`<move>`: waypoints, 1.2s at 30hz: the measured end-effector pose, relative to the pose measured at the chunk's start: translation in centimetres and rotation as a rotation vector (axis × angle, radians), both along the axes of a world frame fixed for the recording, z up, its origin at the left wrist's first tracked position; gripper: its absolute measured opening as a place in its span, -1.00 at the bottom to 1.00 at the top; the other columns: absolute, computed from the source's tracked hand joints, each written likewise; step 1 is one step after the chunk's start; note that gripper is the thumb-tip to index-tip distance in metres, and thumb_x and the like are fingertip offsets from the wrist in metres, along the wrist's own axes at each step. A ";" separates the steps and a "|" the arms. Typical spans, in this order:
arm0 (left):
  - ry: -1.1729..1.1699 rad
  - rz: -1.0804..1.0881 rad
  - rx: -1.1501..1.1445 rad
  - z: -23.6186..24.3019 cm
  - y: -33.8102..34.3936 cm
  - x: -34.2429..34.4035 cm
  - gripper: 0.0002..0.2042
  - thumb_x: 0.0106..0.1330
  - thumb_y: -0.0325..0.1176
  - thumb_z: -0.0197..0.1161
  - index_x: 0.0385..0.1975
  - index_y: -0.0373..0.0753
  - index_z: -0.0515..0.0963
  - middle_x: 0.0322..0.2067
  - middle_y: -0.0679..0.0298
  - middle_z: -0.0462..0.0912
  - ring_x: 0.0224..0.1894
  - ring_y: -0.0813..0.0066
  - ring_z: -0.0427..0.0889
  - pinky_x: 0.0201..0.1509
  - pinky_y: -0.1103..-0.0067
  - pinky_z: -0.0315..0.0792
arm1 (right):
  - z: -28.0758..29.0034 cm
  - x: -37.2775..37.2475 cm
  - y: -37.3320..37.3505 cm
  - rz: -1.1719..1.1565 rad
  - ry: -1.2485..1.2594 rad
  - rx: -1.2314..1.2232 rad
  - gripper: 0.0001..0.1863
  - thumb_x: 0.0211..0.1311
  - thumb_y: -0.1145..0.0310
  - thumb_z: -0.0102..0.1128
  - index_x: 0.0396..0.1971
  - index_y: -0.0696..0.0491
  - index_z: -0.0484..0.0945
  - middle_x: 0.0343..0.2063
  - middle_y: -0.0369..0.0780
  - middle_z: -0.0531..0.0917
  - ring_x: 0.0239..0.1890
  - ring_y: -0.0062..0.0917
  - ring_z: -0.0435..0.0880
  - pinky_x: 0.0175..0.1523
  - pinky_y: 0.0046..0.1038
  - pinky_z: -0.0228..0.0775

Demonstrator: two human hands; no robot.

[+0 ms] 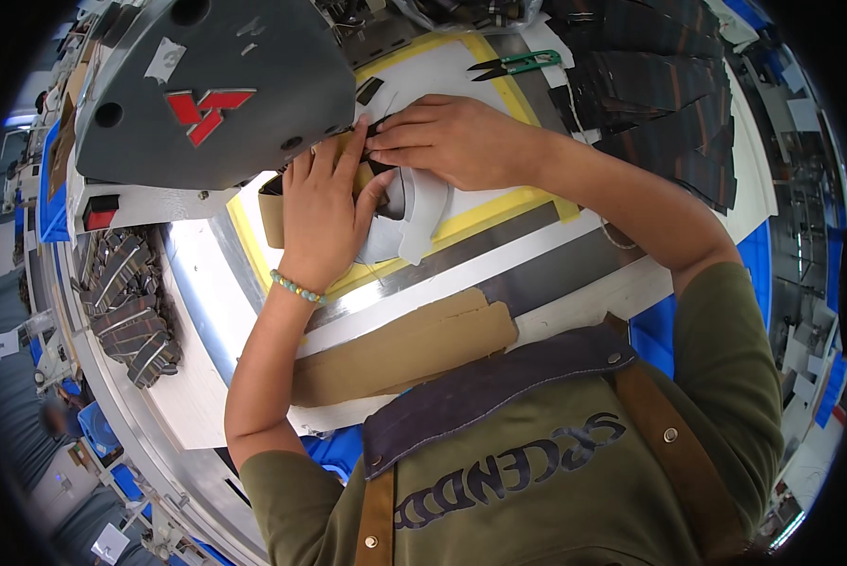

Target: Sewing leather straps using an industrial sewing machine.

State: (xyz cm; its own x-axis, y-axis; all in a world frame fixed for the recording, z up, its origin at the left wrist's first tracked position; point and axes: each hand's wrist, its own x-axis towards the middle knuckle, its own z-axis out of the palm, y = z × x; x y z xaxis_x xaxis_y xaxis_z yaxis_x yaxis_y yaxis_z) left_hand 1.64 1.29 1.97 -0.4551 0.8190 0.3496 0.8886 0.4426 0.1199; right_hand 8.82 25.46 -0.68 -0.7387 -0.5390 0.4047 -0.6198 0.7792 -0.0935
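Currently, one left hand (324,203), palm down, thumb apart, is lying beside the grey machine head (216,85); one right hand (456,141) is touching fingertips to a dark piece (374,130) that is sitting between both, inside the yellow tape border (513,94), toward the table's (192,377) far edge. Whether either is pinching, I cannot tell. Green-handled snips (532,61) and dark striped fabric (655,99) are occupying the far right; brown cardboard (405,349) is lying along the near edge.
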 end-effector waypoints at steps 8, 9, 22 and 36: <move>-0.054 0.200 -0.143 -0.1 -3.2 -0.2 -0.44 0.47 -0.14 0.36 0.36 -0.32 0.52 0.35 0.02 0.58 0.35 -0.05 0.52 0.41 0.15 0.36 | -0.1 -0.2 -0.1 -0.002 0.018 -0.049 -0.59 0.33 0.33 0.33 0.17 -0.01 0.75 0.21 -0.35 0.73 0.30 -0.49 0.64 0.38 -0.35 0.49; -0.053 0.201 -0.143 -0.1 -3.4 -0.1 -0.44 0.47 -0.14 0.36 0.36 -0.32 0.52 0.35 0.02 0.58 0.35 -0.05 0.52 0.41 0.15 0.36 | -0.1 -0.2 -0.1 -0.002 0.019 -0.049 -0.59 0.33 0.33 0.33 0.17 -0.01 0.75 0.21 -0.35 0.73 0.30 -0.49 0.64 0.38 -0.35 0.49; -0.017 -0.014 -0.079 -0.5 -3.8 -0.3 -0.45 0.46 -0.25 0.32 0.43 -0.25 0.51 0.45 0.19 0.53 0.49 0.05 0.45 0.48 0.21 0.32 | -0.1 -0.3 -0.1 0.002 0.028 -0.059 -0.61 0.32 0.35 0.33 0.14 0.01 0.76 0.20 -0.33 0.74 0.28 -0.47 0.66 0.37 -0.34 0.51; 0.123 -0.010 -0.020 -0.8 -3.5 -1.2 -0.52 0.39 -0.25 0.41 0.26 -0.32 0.62 0.26 0.10 0.65 0.25 0.04 0.59 0.38 0.21 0.42 | -0.1 -1.2 0.3 0.010 0.046 -0.067 -0.60 0.32 0.35 0.34 0.14 0.02 0.76 0.21 -0.35 0.75 0.26 -0.47 0.67 0.37 -0.35 0.52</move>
